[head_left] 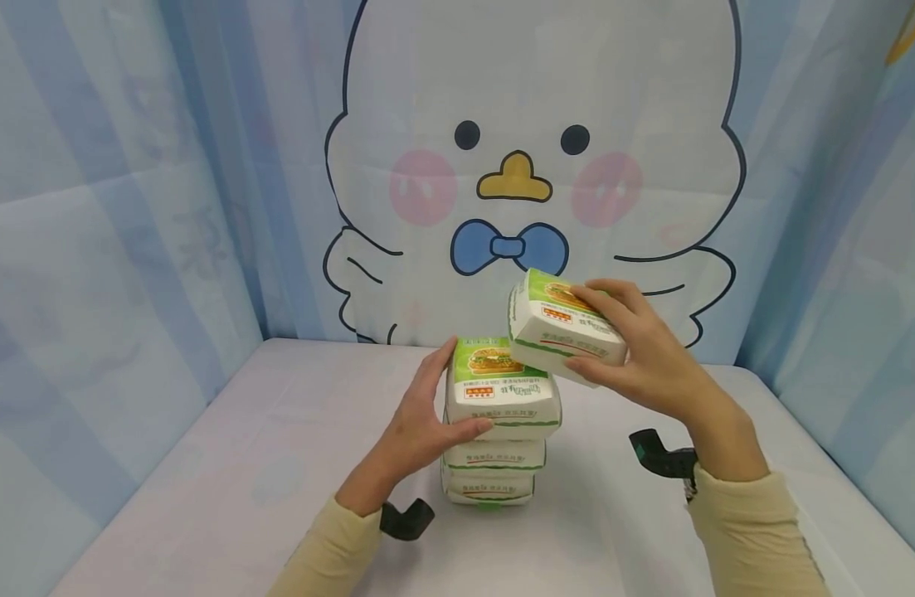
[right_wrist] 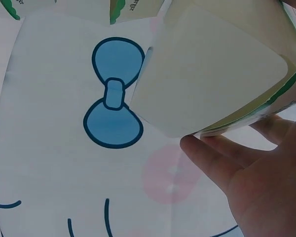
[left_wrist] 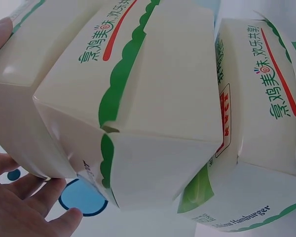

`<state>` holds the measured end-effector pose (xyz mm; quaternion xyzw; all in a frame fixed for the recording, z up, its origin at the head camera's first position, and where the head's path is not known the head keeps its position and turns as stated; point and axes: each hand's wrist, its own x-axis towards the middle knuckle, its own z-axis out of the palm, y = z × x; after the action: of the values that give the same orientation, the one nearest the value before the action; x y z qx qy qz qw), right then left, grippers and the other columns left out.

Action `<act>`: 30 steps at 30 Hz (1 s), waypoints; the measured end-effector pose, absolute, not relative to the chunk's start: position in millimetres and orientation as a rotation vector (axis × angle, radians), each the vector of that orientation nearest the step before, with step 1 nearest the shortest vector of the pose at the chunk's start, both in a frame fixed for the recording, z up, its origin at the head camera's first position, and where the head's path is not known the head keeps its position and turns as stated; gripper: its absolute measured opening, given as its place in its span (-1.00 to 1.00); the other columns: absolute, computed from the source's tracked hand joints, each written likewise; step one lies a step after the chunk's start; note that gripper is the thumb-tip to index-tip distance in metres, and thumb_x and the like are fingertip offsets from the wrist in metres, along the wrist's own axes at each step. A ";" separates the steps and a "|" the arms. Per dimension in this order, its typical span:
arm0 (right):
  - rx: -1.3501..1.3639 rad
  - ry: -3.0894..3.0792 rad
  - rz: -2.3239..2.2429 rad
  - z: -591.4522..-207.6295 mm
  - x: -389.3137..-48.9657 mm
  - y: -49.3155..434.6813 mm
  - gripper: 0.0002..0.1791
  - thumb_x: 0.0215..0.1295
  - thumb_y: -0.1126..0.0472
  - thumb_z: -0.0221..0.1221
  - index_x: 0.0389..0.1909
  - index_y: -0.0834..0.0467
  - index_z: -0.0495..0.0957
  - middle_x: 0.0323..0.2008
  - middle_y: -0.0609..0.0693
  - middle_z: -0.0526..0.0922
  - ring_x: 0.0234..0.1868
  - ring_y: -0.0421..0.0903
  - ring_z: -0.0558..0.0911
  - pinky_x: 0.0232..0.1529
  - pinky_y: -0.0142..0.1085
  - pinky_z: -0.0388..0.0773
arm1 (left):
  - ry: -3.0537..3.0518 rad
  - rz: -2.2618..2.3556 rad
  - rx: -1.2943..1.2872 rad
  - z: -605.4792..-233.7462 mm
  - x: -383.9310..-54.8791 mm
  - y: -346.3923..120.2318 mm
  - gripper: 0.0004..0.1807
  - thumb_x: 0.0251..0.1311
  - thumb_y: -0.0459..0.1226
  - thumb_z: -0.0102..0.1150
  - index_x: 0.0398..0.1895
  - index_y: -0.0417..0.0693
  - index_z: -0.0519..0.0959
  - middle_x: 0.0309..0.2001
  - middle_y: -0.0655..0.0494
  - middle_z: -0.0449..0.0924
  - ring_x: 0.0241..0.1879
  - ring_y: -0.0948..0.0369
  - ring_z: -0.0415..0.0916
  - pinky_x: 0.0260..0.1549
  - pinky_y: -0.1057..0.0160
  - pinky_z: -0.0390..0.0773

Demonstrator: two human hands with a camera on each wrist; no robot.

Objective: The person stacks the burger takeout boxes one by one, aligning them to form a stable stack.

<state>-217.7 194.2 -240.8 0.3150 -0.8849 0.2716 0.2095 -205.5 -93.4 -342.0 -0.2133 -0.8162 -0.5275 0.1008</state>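
Three white and green hamburger boxes stand stacked on the table. My left hand (head_left: 416, 431) grips the top box (head_left: 505, 406) at its left side, thumb across the front. Below it lie the middle box (head_left: 502, 456) and the bottom box (head_left: 494, 487). Up and to the right, my right hand (head_left: 647, 356) holds another hamburger box (head_left: 569, 327), tilted, its left corner overlapping the top box in the head view; I cannot tell whether they touch. The right wrist view shows the pale underside of this held box (right_wrist: 217, 74). The left wrist view shows the stack sideways.
The white table (head_left: 338, 414) runs back to a curtain (head_left: 532, 66) printed with a cartoon chick. Blue striped curtains (head_left: 91, 207) close off both sides. A black camera mount (head_left: 407, 520) is on my left wrist, another (head_left: 660, 454) on my right.
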 end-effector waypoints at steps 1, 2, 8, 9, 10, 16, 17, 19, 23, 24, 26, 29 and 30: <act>0.879 -2.465 0.757 -240.3 -217.5 193.1 -0.13 0.14 0.11 0.41 0.48 0.00 0.25 0.41 0.05 0.21 0.13 0.01 0.44 -0.13 -0.45 0.55 | -2.409 -1.558 -0.629 -341.8 -205.2 -93.4 0.16 -0.01 -0.02 0.49 0.59 0.22 -0.06 0.54 0.23 0.03 0.53 0.13 0.01 0.44 -0.28 0.07; 0.882 -2.465 0.757 -240.0 -217.6 192.3 -0.12 0.14 0.11 0.42 0.48 0.00 0.25 0.42 0.04 0.21 0.12 0.00 0.44 -0.13 -0.44 0.56 | -2.409 -1.556 -0.628 -341.6 -205.0 -93.5 0.17 -0.01 -0.03 0.49 0.59 0.22 -0.07 0.54 0.22 0.03 0.53 0.12 0.01 0.44 -0.29 0.08; 0.937 -2.459 0.754 -237.7 -218.5 186.5 -0.13 0.14 0.11 0.42 0.48 -0.02 0.25 0.40 0.00 0.21 0.05 -0.07 0.47 -0.14 -0.42 0.57 | -2.421 -1.557 -0.623 -342.2 -205.1 -94.1 0.17 0.00 -0.04 0.49 0.59 0.20 -0.08 0.54 0.21 0.03 0.53 0.12 0.01 0.44 -0.27 0.10; 0.947 -2.459 0.756 -237.1 -218.5 185.3 -0.13 0.15 0.11 0.42 0.48 -0.02 0.25 0.40 0.00 0.21 0.05 -0.08 0.47 -0.14 -0.41 0.57 | -2.421 -1.559 -0.627 -342.5 -205.3 -94.0 0.16 0.00 -0.04 0.48 0.59 0.20 -0.08 0.54 0.20 0.03 0.53 0.12 0.01 0.43 -0.27 0.10; 0.957 -2.460 0.756 -236.6 -218.4 184.1 -0.13 0.15 0.11 0.41 0.48 -0.02 0.24 0.40 0.00 0.20 0.05 -0.08 0.47 -0.14 -0.40 0.57 | -2.422 -1.562 -0.627 -342.7 -205.6 -94.0 0.16 0.00 -0.04 0.48 0.59 0.21 -0.08 0.54 0.21 0.02 0.52 0.13 0.02 0.43 -0.27 0.11; 0.995 -2.467 0.735 -232.1 -218.2 175.3 -0.13 0.15 0.06 0.41 0.47 -0.01 0.25 0.41 0.00 0.21 0.14 -0.04 0.42 -0.03 -0.15 0.57 | -2.415 -1.585 -0.629 -343.9 -206.3 -93.0 0.16 0.01 -0.03 0.48 0.59 0.23 -0.09 0.54 0.23 0.02 0.52 0.13 0.02 0.43 -0.27 0.10; 0.999 -2.468 0.733 -231.3 -218.1 173.7 -0.13 0.14 0.06 0.42 0.47 0.00 0.25 0.40 0.00 0.21 0.17 -0.03 0.41 -0.01 -0.10 0.56 | -2.415 -1.590 -0.627 -344.2 -206.4 -92.9 0.17 0.00 -0.03 0.48 0.60 0.24 -0.09 0.54 0.24 0.01 0.52 0.13 0.01 0.43 -0.28 0.10; 1.000 -2.471 0.736 -229.9 -218.0 170.5 -0.13 0.12 0.05 0.43 0.46 -0.01 0.27 0.40 -0.02 0.22 0.20 -0.03 0.40 0.02 -0.05 0.55 | -2.413 -1.601 -0.627 -344.5 -206.7 -92.5 0.17 0.00 -0.02 0.48 0.60 0.26 -0.10 0.54 0.25 0.00 0.53 0.14 0.00 0.44 -0.28 0.08; 1.016 -2.475 0.738 -228.0 -218.0 164.5 -0.14 0.11 0.03 0.44 0.43 -0.02 0.30 0.41 -0.02 0.23 0.24 -0.02 0.39 0.07 -0.03 0.56 | -2.407 -1.613 -0.638 -345.2 -207.3 -91.9 0.18 0.01 -0.01 0.48 0.60 0.29 -0.12 0.53 0.29 -0.01 0.53 0.16 -0.02 0.44 -0.27 0.07; 1.025 -2.474 0.740 -227.7 -218.4 163.2 -0.14 0.10 0.03 0.44 0.43 -0.01 0.30 0.41 -0.02 0.23 0.25 -0.02 0.38 0.07 -0.03 0.57 | -2.404 -1.611 -0.642 -345.2 -207.4 -91.8 0.18 0.01 -0.01 0.48 0.59 0.29 -0.12 0.54 0.29 -0.01 0.53 0.16 -0.02 0.44 -0.27 0.06; 1.053 -2.471 0.746 -227.3 -219.0 160.4 -0.16 0.11 0.03 0.44 0.41 -0.01 0.31 0.41 -0.02 0.23 0.27 -0.01 0.37 0.07 -0.04 0.57 | -2.396 -1.611 -0.651 -345.3 -207.5 -91.9 0.17 0.01 -0.03 0.48 0.59 0.30 -0.12 0.54 0.30 -0.02 0.54 0.17 -0.03 0.45 -0.28 0.06; 1.100 -2.463 0.756 -227.2 -220.0 156.4 -0.20 0.13 0.03 0.43 0.39 0.00 0.33 0.42 -0.03 0.23 0.33 0.00 0.30 0.08 -0.02 0.55 | -2.385 -1.613 -0.662 -345.3 -207.9 -92.0 0.17 0.02 -0.04 0.48 0.59 0.33 -0.12 0.53 0.32 -0.02 0.53 0.18 -0.02 0.45 -0.26 0.05; 1.111 -2.459 0.758 -227.4 -220.4 155.1 -0.20 0.13 0.03 0.43 0.38 0.00 0.33 0.42 -0.05 0.23 0.36 0.00 0.28 0.10 -0.01 0.54 | -2.383 -1.616 -0.665 -345.4 -208.0 -92.1 0.16 0.02 -0.05 0.48 0.58 0.35 -0.11 0.52 0.33 -0.01 0.53 0.20 -0.02 0.46 -0.25 0.06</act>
<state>-220.4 155.1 -227.4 0.3906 -0.8649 0.2664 0.1685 -208.0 -92.1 -345.4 -0.2240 -0.8030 -0.5444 0.0932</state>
